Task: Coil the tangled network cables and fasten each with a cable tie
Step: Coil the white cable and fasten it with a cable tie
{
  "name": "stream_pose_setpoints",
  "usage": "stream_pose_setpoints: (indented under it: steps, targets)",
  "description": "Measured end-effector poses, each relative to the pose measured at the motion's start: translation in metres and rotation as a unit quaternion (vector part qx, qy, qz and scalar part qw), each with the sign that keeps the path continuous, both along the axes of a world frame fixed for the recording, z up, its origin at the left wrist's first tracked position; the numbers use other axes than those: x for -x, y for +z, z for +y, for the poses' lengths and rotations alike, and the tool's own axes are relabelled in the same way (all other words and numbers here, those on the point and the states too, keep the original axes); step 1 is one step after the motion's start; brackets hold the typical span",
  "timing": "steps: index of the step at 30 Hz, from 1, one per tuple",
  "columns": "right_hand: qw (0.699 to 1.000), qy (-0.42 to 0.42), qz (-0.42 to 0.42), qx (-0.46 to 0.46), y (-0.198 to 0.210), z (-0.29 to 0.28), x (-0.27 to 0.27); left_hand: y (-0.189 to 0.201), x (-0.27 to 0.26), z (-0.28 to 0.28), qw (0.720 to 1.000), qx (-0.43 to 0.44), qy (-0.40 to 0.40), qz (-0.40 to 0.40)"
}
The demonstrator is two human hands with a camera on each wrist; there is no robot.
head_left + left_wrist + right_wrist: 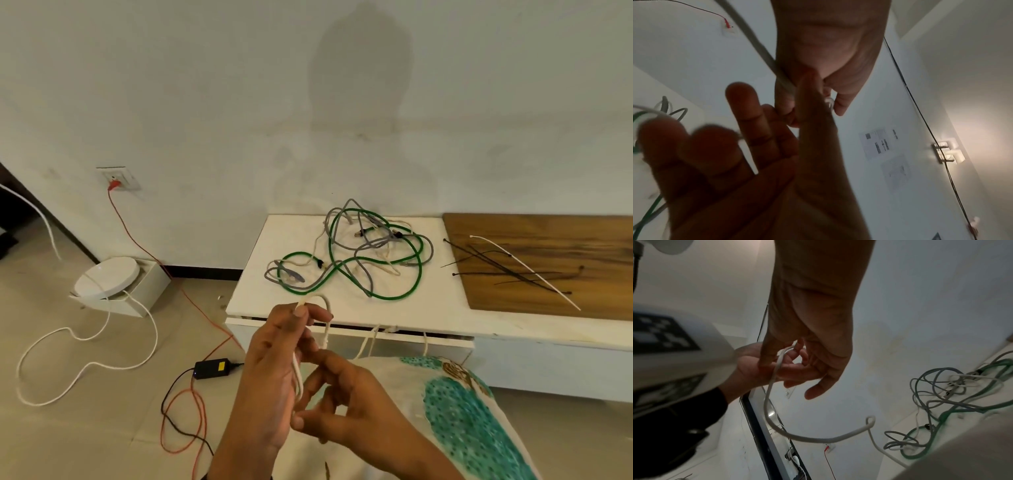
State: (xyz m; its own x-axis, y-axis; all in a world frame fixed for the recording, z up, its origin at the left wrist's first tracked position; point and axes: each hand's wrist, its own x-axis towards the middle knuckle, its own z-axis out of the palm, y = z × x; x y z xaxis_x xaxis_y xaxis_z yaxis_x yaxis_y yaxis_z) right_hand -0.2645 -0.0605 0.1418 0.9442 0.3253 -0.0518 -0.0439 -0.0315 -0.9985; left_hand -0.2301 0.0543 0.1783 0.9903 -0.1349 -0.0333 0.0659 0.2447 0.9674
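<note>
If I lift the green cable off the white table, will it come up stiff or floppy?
Probably floppy: the green cable lies in loose curves. It likely drags the grey cable along, since they cross repeatedly on the white table. It seems thicker than its neighbours, so perhaps springier.

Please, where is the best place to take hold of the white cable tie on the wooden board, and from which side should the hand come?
Probably near the middle of the white cable tie, from above. It lies flat on the wooden board, slanting from far-left to near-right across the black cable ties, so a pinch across its thin strap near the lower right avoids them.
</note>
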Motion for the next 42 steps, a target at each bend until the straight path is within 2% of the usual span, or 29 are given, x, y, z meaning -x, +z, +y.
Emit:
stream_pose_setpoints:
  steps: [2,6,9,10,12,15,17,22,27,30,33,35,38,40,42]
  targets:
    - [0.998,-0.021,-0.033,0.045,-0.002,0.001,-0.001,-0.001,0.001,-0.002,1.000,-0.010,0.016,-0.014]
    - [0.993,-0.031,-0.105,0.035,0.001,-0.001,0.000,0.001,-0.009,0.006,0.998,0.061,0.019,-0.014]
    - [0.992,-0.023,-0.125,-0.004,0.009,-0.009,-0.001,-0.001,-0.025,0.017,0.992,-0.029,0.065,-0.104]
    - [0.992,-0.017,-0.121,-0.018,0.012,-0.013,-0.001,-0.003,-0.030,0.020,0.987,-0.058,0.072,-0.134]
    - [0.993,0.015,-0.109,-0.035,0.016,-0.016,-0.004,-0.011,-0.038,0.022,0.988,-0.039,0.046,-0.141]
    - [0.992,0.047,-0.094,-0.076,0.019,-0.016,-0.010,-0.017,-0.041,0.013,0.995,0.083,-0.005,-0.049]
    - [0.990,0.040,-0.083,-0.102,0.021,-0.015,-0.015,-0.020,-0.040,0.005,0.997,0.071,-0.015,-0.023]
    - [0.993,0.018,-0.067,-0.100,0.018,-0.021,-0.021,-0.028,-0.041,0.006,0.995,-0.031,0.029,-0.086]
    - [0.990,0.090,-0.035,-0.106,0.021,-0.017,-0.018,-0.022,-0.039,0.001,0.993,0.011,0.019,-0.116]
    - [0.991,0.095,-0.023,-0.096,0.018,-0.017,-0.017,-0.016,-0.041,-0.004,0.991,0.055,0.027,-0.118]
    - [0.993,0.091,0.006,-0.070,0.017,-0.025,-0.015,-0.012,-0.044,-0.003,0.987,0.113,0.041,-0.107]
    - [0.990,0.134,0.025,-0.041,0.023,-0.032,-0.015,-0.006,-0.043,-0.001,0.986,0.130,0.027,-0.099]
    - [0.979,0.167,0.003,0.117,0.027,-0.043,-0.014,0.008,-0.041,0.005,0.985,0.146,0.003,-0.091]
    - [0.968,0.126,-0.043,0.212,0.023,-0.049,-0.017,0.018,-0.038,0.013,0.984,0.147,-0.009,-0.096]
    - [0.963,0.092,-0.051,0.246,0.017,-0.056,-0.021,0.025,-0.034,0.020,0.984,0.133,-0.032,-0.113]
